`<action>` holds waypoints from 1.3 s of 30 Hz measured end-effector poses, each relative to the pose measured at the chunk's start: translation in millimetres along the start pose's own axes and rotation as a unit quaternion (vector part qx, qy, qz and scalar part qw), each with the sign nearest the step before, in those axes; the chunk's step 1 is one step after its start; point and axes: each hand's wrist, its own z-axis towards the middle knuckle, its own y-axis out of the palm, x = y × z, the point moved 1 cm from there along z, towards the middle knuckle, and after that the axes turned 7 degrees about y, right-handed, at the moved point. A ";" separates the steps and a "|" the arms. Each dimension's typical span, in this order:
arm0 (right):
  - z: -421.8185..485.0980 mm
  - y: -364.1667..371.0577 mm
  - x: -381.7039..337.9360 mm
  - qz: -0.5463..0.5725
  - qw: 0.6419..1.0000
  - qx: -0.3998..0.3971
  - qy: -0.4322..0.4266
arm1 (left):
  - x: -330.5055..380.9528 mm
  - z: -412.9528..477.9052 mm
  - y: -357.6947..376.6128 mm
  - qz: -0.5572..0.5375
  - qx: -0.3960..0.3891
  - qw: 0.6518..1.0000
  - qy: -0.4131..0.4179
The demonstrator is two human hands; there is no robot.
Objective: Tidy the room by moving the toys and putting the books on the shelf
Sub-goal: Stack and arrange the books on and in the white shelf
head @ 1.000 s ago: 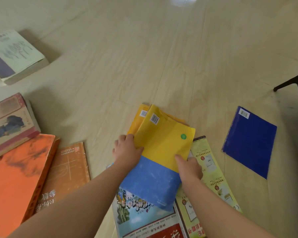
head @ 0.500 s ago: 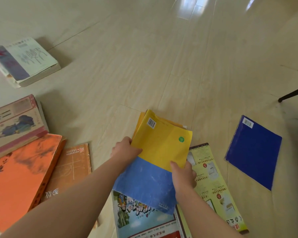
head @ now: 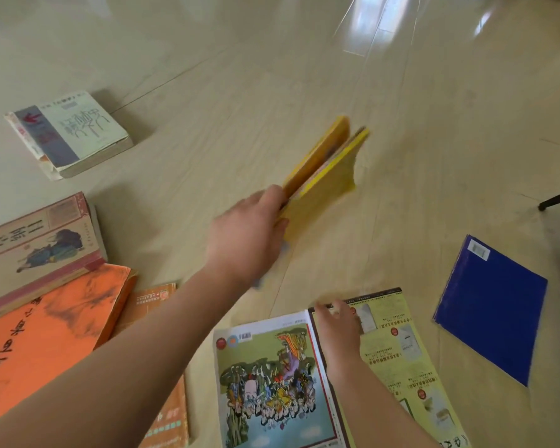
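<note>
Now the left grip [head: 249, 240] pinches the yellow books [head: 320, 189] by one edge; they look light and bendy. The right grip [head: 337, 328] touches the picture book [head: 272, 383]; I cannot tell if it pinches.

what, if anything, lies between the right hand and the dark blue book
Nothing visible blocks it. The right hand touches the open magazine, and only its flat green page and bare floor lie between it and the dark blue book.

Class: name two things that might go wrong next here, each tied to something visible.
The left hand grips the thin yellow books by one end only; they fan apart, so one might slip. The right hand touches the cartoon-cover book at its top edge; lifting there may crease it.
</note>
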 end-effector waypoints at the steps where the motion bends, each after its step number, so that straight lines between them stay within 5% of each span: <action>1: -0.7 -1.4 -0.7 -0.027 0.999 0.017 -0.008 | 0.8 0.0 -2.1 0.042 0.045 0.997 0.055; 3: -2.3 -5.0 -0.3 -0.088 0.995 0.047 -0.018 | -6.5 -3.1 4.9 0.092 0.107 0.982 0.123; 5: -5.2 -7.4 3.0 -0.165 0.984 0.062 -0.023 | -20.9 -11.4 20.4 0.125 0.085 0.977 0.149; 8: -8.5 -6.3 12.4 -0.265 0.961 0.072 -0.045 | -45.6 -39.4 50.1 0.140 -0.081 0.973 0.164; 11: -9.6 -1.4 23.0 -0.329 0.941 0.051 -0.066 | -60.7 -76.7 80.7 0.138 -0.274 0.948 0.090; 17: -10.3 -9.5 41.8 -0.416 0.904 0.062 -0.080 | -48.2 -80.1 90.8 0.106 -0.357 0.928 0.006; 21: -11.7 -13.9 41.4 -0.471 0.874 0.069 -0.101 | -56.4 -74.9 101.1 0.049 -0.372 0.925 -0.065; 24: -16.8 -11.3 32.0 -0.481 0.864 0.070 -0.130 | -38.6 -81.2 99.2 0.047 -0.367 0.929 0.012; 30: -27.7 -28.1 2.3 -0.345 0.922 0.044 -0.169 | -1.2 -82.5 100.7 -0.048 -0.350 0.925 0.142; 35: -42.6 -58.7 -34.7 -0.264 0.951 0.028 -0.160 | 4.7 -48.0 77.4 -0.287 -0.285 0.914 0.015; 39: -60.6 -91.1 -69.3 -0.268 0.942 0.033 -0.197 | 15.3 -26.5 58.5 -0.247 -0.281 0.925 0.059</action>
